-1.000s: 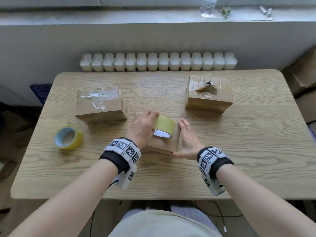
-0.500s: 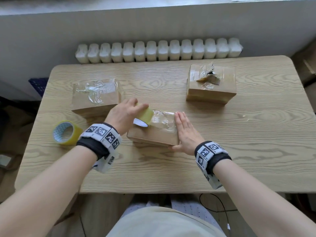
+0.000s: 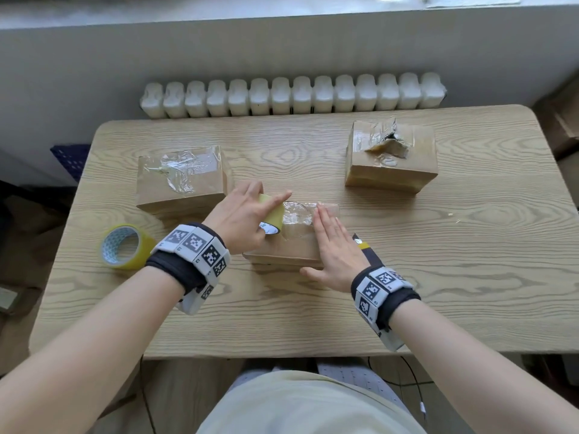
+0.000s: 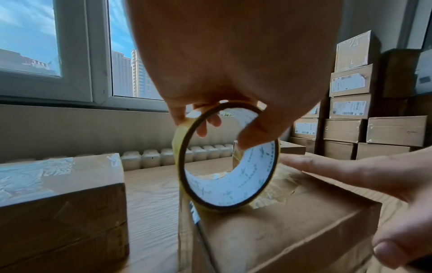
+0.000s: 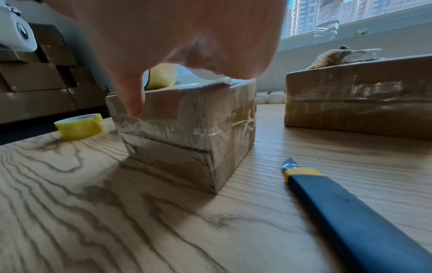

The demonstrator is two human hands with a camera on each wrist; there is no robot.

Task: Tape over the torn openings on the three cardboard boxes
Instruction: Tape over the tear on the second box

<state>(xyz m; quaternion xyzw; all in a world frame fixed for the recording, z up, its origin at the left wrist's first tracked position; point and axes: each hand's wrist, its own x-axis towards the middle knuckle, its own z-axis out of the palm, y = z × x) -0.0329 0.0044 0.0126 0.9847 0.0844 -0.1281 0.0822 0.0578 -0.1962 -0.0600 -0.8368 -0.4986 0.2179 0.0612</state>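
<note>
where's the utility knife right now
In the right wrist view the utility knife lies flat on the table, just right of the middle box and beneath the right hand; in the head view only its tip shows.

We can't read any text. The tape roll [image 4: 233, 173] core has faint printed marks, illegible. Shipping labels on the stacked boxes [image 4: 350, 96] at 3 o'clock are too blurred. The wrist bands [image 3: 194, 245] carry black-and-white square marker codes plus tiny unreadable characters.
</note>
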